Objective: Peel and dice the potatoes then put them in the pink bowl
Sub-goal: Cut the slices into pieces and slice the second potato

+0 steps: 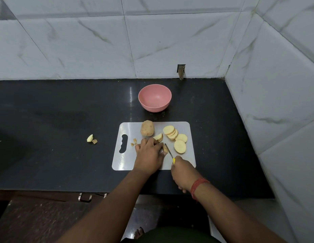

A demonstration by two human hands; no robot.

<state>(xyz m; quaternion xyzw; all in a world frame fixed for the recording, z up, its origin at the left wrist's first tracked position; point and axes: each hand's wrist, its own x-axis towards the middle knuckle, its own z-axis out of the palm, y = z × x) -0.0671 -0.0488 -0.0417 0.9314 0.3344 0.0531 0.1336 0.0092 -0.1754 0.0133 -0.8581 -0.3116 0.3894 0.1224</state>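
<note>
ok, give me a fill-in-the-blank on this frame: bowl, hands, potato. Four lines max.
1. The round pink bowl sits on the black countertop and holds ____ potato pieces.
2. The yellow-handled knife is held by the ____ hand.
3. The left hand presses a potato piece on the pale rectangular ____ board.
4. The brown potato at the board's far edge is whole and ____.

Missing words: no; right; cutting; unpeeled

Bare black countertop [56,120] lies open left of the cutting board [123,160]; between board and pink bowl [154,98], the whole potato [147,128] blocks.
</note>
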